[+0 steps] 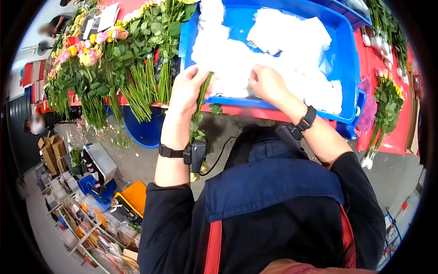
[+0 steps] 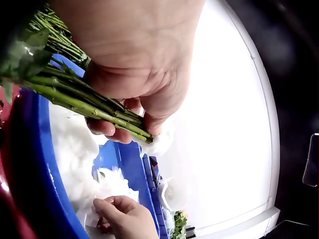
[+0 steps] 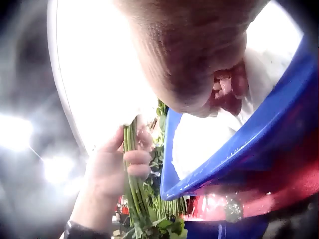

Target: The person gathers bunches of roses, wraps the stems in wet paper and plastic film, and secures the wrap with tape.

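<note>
My left hand [image 1: 186,89] grips a bundle of green flower stems [image 2: 94,109], cut ends up and leaves hanging down past the wrist. At the cut ends, by the thumb tip, shows a bit of white wadding [image 2: 162,143]. In front of me a blue tray [image 1: 237,25] holds heaps of soft white wadding [image 1: 232,57], overexposed in the head view. Over its near side my right hand [image 1: 269,83] has its fingers curled and pinches some of the wadding; in the right wrist view a thin pale piece [image 3: 245,110] shows by its fingertips.
Bunches of roses [image 1: 93,50] with long bare stems lie along the red table [image 1: 130,7] to the left. A round blue tub [image 1: 145,130] stands below the table edge. To the right lie a purple cloth [image 1: 366,107] and another wrapped bunch [image 1: 388,102]. Cardboard boxes [image 1: 52,148] stand far left.
</note>
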`<act>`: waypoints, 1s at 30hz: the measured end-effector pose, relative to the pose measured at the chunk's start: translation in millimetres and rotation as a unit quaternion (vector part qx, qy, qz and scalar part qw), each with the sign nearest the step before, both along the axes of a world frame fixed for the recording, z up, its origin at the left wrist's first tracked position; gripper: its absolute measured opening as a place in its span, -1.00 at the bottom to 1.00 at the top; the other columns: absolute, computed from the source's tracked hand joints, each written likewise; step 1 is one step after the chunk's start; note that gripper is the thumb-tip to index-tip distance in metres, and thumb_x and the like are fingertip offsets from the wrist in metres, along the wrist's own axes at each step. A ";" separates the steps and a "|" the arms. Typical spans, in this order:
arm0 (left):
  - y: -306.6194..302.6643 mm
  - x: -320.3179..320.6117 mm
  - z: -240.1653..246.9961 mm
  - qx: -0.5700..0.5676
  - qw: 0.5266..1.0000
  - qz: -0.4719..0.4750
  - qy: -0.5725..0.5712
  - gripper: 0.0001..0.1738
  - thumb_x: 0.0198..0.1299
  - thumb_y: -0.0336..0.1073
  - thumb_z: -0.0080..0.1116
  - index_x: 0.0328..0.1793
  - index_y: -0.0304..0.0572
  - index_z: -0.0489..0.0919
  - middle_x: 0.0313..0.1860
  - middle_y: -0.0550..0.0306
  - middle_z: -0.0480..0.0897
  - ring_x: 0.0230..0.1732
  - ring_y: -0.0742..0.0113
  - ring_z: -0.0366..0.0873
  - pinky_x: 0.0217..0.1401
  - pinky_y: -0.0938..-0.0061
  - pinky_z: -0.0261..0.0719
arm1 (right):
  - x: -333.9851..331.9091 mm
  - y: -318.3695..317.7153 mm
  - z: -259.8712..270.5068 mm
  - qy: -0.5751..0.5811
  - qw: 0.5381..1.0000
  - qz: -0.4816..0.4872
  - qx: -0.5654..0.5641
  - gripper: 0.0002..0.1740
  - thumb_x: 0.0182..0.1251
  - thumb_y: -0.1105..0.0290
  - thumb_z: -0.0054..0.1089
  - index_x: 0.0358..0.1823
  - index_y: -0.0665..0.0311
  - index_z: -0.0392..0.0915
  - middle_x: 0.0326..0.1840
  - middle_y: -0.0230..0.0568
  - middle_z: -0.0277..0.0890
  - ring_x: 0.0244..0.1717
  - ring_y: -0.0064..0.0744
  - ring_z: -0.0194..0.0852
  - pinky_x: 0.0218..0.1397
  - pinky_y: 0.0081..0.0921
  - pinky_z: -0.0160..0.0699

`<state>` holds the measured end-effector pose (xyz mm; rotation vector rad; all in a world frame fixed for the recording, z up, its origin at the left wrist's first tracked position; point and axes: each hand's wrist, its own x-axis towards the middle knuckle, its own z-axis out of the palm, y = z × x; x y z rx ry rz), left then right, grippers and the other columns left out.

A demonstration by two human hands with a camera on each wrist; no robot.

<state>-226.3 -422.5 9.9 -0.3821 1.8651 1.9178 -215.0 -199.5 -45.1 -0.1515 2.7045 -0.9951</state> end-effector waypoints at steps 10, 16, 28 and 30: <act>28.5 37.9 16.4 0.153 0.984 -0.073 -0.057 -0.77 0.33 -0.26 0.15 -0.04 -0.28 0.53 -0.46 0.15 0.61 -0.56 0.38 0.57 -0.55 0.54 0.51 | 14.1 33.1 20.0 -0.110 0.959 -0.111 -0.238 -0.82 0.07 0.44 0.38 -0.31 0.37 0.64 -0.53 -0.40 0.52 -0.50 -0.64 0.36 -0.40 -0.57 0.40; 53.6 35.0 -8.1 0.062 0.996 -0.063 -0.033 -0.77 0.30 -0.27 0.19 -0.08 -0.31 0.57 -0.46 0.18 0.61 -0.58 0.42 0.55 -0.54 0.59 0.49 | 22.4 46.8 63.2 -0.218 0.925 -0.093 -0.298 -0.86 0.21 0.40 0.29 -0.27 0.31 0.68 -0.46 -0.44 0.56 -0.50 -0.73 0.39 -0.46 -0.72 0.38; 43.4 47.4 20.9 -0.085 0.993 0.045 0.075 -0.69 0.31 -0.32 0.17 0.06 -0.42 0.52 -0.25 0.10 0.64 -0.46 0.38 0.65 -0.53 0.63 0.52 | 28.5 108.4 82.8 0.034 0.933 -0.215 -0.286 -0.80 0.23 0.34 0.33 -0.26 0.35 0.67 -0.54 -0.48 0.51 -0.52 -0.74 0.33 -0.46 -0.68 0.34; 46.0 53.1 39.3 -0.012 0.999 -0.030 0.025 -0.61 0.26 -0.35 0.21 0.12 -0.49 0.47 -0.30 0.08 0.64 -0.48 0.40 0.62 -0.51 0.63 0.51 | 34.8 89.7 70.5 0.055 0.951 -0.155 -0.263 -0.83 0.22 0.37 0.33 -0.29 0.34 0.65 -0.55 -0.47 0.50 -0.51 -0.73 0.33 -0.45 -0.66 0.34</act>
